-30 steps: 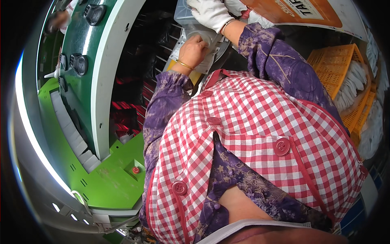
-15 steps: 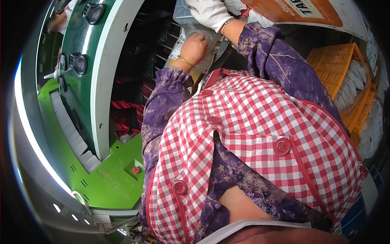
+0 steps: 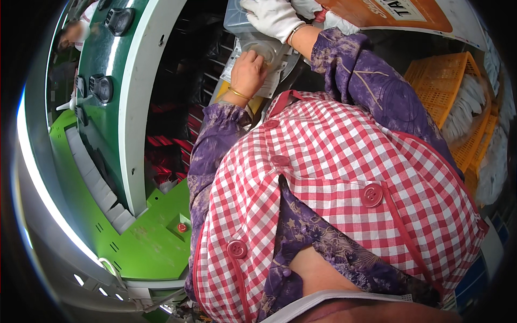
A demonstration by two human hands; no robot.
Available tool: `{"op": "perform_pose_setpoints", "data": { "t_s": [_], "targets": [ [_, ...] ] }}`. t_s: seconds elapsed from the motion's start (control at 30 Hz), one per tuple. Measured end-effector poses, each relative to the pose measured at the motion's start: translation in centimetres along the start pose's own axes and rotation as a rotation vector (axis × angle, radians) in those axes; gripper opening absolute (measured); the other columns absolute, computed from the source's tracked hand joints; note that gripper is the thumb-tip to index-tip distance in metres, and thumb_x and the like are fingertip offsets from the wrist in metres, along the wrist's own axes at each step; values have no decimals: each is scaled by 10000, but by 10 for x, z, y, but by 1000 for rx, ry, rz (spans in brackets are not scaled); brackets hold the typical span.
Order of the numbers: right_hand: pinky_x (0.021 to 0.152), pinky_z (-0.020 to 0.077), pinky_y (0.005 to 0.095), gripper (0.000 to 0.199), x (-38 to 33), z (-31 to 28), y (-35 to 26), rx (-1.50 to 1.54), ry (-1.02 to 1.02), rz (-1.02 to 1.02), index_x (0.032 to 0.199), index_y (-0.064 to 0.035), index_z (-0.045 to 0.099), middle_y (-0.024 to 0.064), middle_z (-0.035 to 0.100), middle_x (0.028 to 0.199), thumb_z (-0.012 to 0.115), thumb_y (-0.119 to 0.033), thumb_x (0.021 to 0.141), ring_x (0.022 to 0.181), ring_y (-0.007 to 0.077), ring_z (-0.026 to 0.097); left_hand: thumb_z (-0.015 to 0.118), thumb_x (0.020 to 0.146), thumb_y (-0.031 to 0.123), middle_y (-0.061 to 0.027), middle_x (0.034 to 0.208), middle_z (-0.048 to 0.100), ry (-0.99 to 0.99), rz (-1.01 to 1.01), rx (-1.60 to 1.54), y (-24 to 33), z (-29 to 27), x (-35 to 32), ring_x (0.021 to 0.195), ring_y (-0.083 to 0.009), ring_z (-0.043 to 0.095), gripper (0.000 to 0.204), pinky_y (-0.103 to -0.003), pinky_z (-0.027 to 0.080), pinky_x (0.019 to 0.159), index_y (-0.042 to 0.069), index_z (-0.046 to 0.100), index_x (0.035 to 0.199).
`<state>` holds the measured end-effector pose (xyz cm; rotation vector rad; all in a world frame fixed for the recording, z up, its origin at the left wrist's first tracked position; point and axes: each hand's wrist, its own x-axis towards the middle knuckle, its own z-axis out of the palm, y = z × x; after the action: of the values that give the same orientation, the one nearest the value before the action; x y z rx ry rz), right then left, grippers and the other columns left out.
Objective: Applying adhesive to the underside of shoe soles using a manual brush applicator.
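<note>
A: What do you have at your left side?
B: You have there a glossy dark green surface [image 3: 114,59] with black moulded pieces [image 3: 100,89] on it, and a pale rail [image 3: 139,102] along its edge. Nearer to you is a bright green panel [image 3: 148,250], with a round red button [image 3: 182,227].
A: And at your right?
B: An orange perforated basket [image 3: 431,81], with white pieces [image 3: 464,107] just beside its wall. Farther from you is an orange printed board [image 3: 377,15].

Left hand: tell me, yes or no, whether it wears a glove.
No, the left hand is bare, while the right hand wears a white glove.
</note>
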<state>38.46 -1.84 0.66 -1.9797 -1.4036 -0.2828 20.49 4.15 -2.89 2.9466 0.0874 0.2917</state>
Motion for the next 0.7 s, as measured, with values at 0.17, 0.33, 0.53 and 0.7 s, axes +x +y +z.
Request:
{"op": "perform_pose_setpoints", "data": {
  "t_s": [0.17, 0.33, 0.53, 0.7],
  "targets": [
    [564, 467, 436, 165, -1, -1, -1, 6, 20, -25, 798, -79, 582, 154, 591, 668, 441, -157, 834, 619, 314, 594, 648, 654, 113, -85, 794, 504, 49, -42, -17, -1, 2, -3, 774, -277, 522, 128, -381, 450, 679, 62, 562, 733],
    [564, 467, 435, 169, -1, -2, 0, 14, -9, -4, 791, -80, 581, 154, 591, 668, 440, -161, 837, 622, 313, 595, 630, 675, 92, -84, 809, 526, 61, -76, -77, -3, 5, -2, 781, -271, 540, 116, -371, 454, 684, 74, 623, 789],
    [558, 465, 437, 183, 1, -1, 1, 4, -21, -14, 793, -80, 589, 155, 591, 663, 434, -163, 845, 611, 317, 592, 617, 673, 69, -70, 836, 552, -2, -36, -185, -4, 7, 7, 816, -267, 553, 163, -362, 461, 707, 104, 678, 820],
    [556, 465, 437, 188, 1, 1, 3, 3, -24, 6, 794, -80, 591, 156, 592, 662, 433, -165, 847, 606, 318, 593, 623, 669, 79, -64, 818, 552, -34, 31, -169, -7, 5, 15, 814, -264, 551, 135, -363, 462, 708, 97, 673, 793]
  ]
}}
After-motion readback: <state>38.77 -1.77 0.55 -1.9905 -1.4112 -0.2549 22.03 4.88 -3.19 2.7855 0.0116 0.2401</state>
